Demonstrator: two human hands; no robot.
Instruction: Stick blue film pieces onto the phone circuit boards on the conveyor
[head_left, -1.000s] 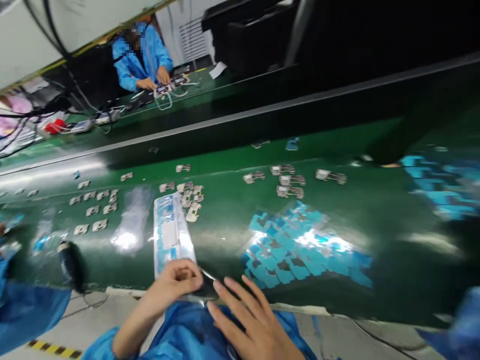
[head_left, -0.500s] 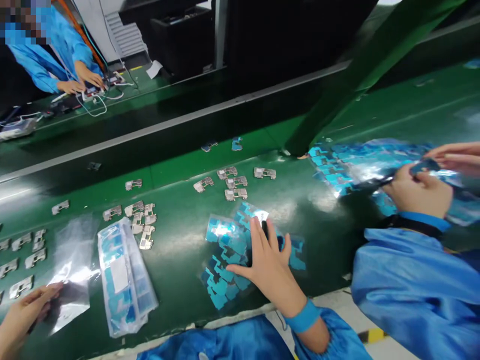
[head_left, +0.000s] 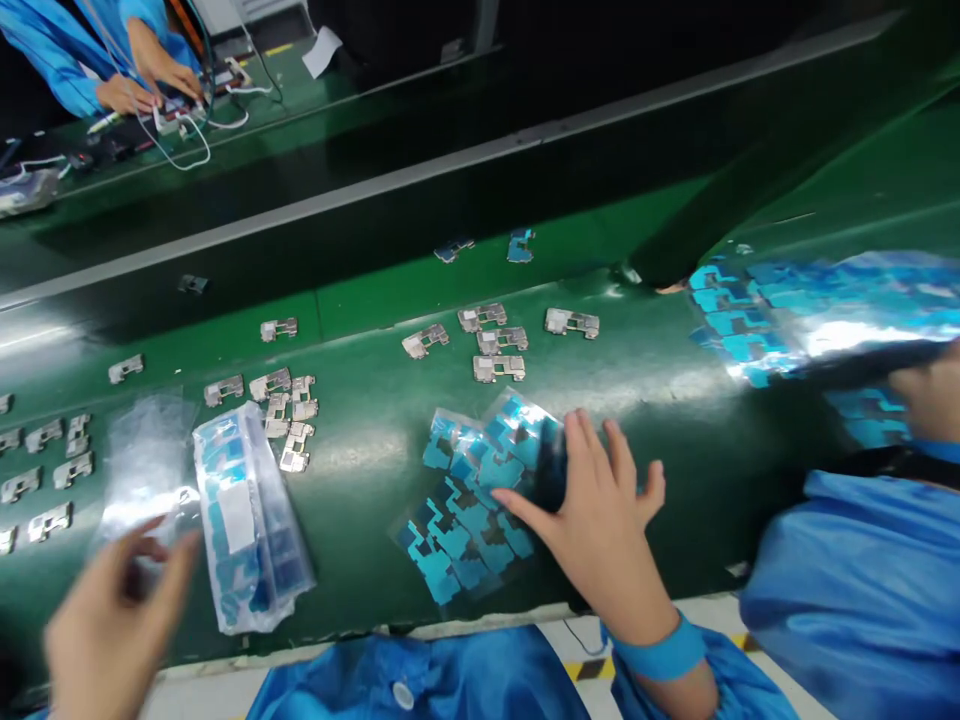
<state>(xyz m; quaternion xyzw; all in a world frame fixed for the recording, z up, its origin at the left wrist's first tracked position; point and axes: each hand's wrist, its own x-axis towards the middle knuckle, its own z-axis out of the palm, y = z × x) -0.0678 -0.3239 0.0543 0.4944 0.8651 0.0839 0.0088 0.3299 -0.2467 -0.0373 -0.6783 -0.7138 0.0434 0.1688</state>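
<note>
My left hand [head_left: 124, 610] hovers at the lower left, thumb and fingers apart, over the near end of a clear plastic sheet [head_left: 146, 450]. Beside it lies a stack of plastic sleeves [head_left: 244, 520] with blue film inside and a white label on top. My right hand [head_left: 604, 510] has its fingers spread at the right edge of several transparent sheets with blue cut-out film [head_left: 469, 510]. A dark piece [head_left: 551, 465] shows by its fingertips; whether the hand touches it is unclear.
Several metal parts [head_left: 499, 368] lie in groups across the green bench. More blue film sheets [head_left: 847, 300] are at the right, near a neighbour's hand [head_left: 934, 395] and blue sleeve [head_left: 862, 600]. Across the bench, another person's hands [head_left: 161, 75] touch cabled devices.
My left hand has let go of the clear sheet, which now lies flat. The view has shifted. The neighbour's hands have moved right, one out of view.
</note>
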